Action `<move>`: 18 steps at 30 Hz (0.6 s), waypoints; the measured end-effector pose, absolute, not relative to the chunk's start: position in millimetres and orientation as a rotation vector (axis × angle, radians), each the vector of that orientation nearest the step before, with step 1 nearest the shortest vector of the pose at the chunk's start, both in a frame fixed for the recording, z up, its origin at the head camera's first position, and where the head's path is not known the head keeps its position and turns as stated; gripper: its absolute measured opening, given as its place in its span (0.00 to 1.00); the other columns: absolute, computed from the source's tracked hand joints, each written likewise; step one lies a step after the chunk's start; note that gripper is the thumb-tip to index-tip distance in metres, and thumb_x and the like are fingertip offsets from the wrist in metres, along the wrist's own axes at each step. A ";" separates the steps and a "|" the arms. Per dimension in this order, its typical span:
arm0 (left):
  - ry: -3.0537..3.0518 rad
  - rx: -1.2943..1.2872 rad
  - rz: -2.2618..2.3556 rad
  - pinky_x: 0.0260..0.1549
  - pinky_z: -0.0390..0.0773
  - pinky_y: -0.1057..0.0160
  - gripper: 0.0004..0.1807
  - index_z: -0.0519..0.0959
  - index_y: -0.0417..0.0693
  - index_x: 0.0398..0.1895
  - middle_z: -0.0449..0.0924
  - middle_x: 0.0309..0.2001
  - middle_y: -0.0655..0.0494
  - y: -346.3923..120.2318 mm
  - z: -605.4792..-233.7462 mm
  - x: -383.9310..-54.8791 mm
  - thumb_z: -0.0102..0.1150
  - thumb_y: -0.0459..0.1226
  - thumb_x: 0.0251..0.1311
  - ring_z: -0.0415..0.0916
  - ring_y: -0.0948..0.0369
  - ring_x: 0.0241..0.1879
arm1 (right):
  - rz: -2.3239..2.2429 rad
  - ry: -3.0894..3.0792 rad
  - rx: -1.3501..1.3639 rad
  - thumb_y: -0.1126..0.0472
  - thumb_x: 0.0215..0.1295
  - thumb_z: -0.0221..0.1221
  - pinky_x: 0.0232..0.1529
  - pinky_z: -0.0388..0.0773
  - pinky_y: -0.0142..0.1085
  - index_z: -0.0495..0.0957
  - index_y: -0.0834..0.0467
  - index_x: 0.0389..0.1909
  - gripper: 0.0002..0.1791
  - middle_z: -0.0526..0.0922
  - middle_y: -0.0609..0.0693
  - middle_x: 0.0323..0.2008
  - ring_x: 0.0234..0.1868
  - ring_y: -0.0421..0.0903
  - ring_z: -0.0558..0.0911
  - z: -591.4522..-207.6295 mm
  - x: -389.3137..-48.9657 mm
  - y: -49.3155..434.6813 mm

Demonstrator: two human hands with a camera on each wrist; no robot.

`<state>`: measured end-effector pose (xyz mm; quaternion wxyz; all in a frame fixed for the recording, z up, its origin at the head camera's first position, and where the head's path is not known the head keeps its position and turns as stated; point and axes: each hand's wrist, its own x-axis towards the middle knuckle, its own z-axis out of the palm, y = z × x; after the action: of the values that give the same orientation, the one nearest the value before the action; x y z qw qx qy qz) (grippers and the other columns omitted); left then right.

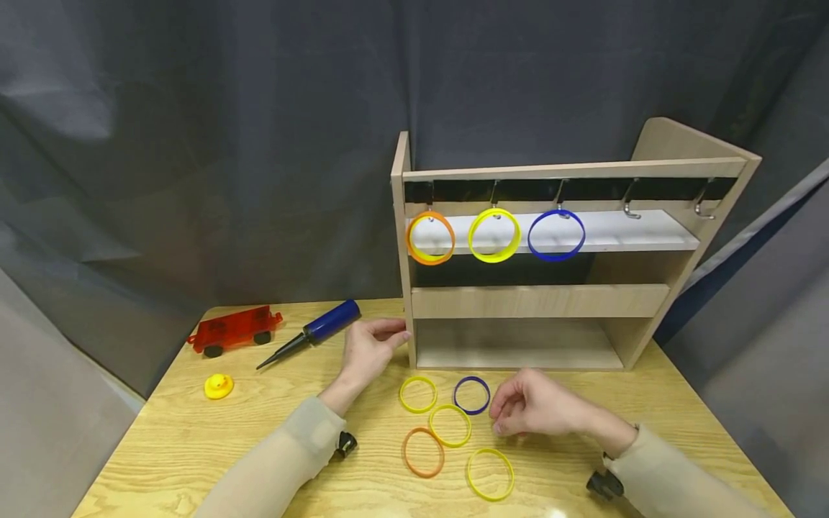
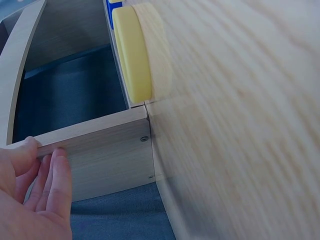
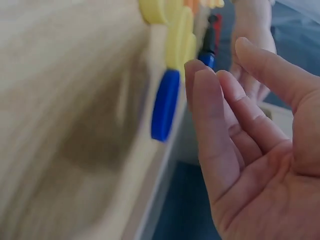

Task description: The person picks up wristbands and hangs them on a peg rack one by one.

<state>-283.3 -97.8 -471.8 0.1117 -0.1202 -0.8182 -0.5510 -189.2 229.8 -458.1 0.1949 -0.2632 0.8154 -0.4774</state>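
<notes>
My left hand (image 1: 370, 350) rests against the front edge of the wooden rack's left side panel (image 2: 110, 155), thumb at the edge and nearly straight fingers on the outer face. My right hand (image 1: 540, 406) hovers over the table with loosely bent fingers and holds nothing. Just left of its fingertips lies a blue ring (image 1: 471, 396). Around that ring lie yellow rings (image 1: 418, 394) and an orange ring (image 1: 423, 452). On the rack's hooks hang an orange ring (image 1: 411, 244) with a yellow one, a yellow ring (image 1: 494, 257) and a blue ring (image 1: 556, 257).
Two hooks (image 1: 631, 210) at the rack's right carry no ring. Left on the table (image 1: 272, 417) are a red toy wagon (image 1: 233, 329), a blue hand pump (image 1: 332, 321) with a black nozzle and a yellow rubber duck (image 1: 219, 386). Dark curtains (image 1: 291, 144) hang behind.
</notes>
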 end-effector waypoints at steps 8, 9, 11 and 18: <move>-2.418 -0.350 -1.619 0.45 0.94 0.59 0.11 0.96 0.47 0.50 0.98 0.46 0.48 -97.7 -471.3 -283.0 0.81 0.36 0.67 0.97 0.53 0.45 | -1.146 2.327 -0.815 0.65 0.59 0.82 0.25 0.79 0.25 0.91 0.58 0.30 0.07 0.91 0.45 0.24 0.24 0.29 0.82 -468.5 -184.6 216.3; -2.421 -0.349 -1.618 0.45 0.94 0.60 0.11 0.96 0.47 0.50 0.98 0.46 0.48 -97.7 -471.4 -283.3 0.81 0.37 0.67 0.97 0.53 0.45 | -1.128 2.335 -0.818 0.65 0.59 0.82 0.25 0.79 0.25 0.91 0.57 0.29 0.08 0.91 0.45 0.24 0.24 0.28 0.81 -469.1 -184.3 215.2; -2.428 -0.348 -1.612 0.46 0.94 0.60 0.11 0.96 0.47 0.50 0.98 0.46 0.49 -97.9 -471.6 -283.7 0.81 0.37 0.67 0.97 0.53 0.46 | -1.101 2.350 -0.808 0.64 0.58 0.82 0.25 0.77 0.24 0.91 0.55 0.27 0.09 0.90 0.43 0.23 0.23 0.28 0.80 -470.1 -183.7 213.7; -2.435 -0.344 -1.599 0.48 0.94 0.57 0.11 0.96 0.48 0.51 0.98 0.46 0.49 -98.6 -472.6 -284.7 0.81 0.37 0.66 0.97 0.52 0.47 | -1.052 2.372 -0.764 0.67 0.58 0.82 0.22 0.78 0.25 0.89 0.54 0.25 0.10 0.88 0.42 0.20 0.19 0.29 0.79 -472.9 -182.3 209.6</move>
<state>-284.7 -98.6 -472.6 0.1038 -0.1166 -0.8256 -0.5423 -182.3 209.6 -472.9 0.2164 -0.2757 0.8561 -0.3797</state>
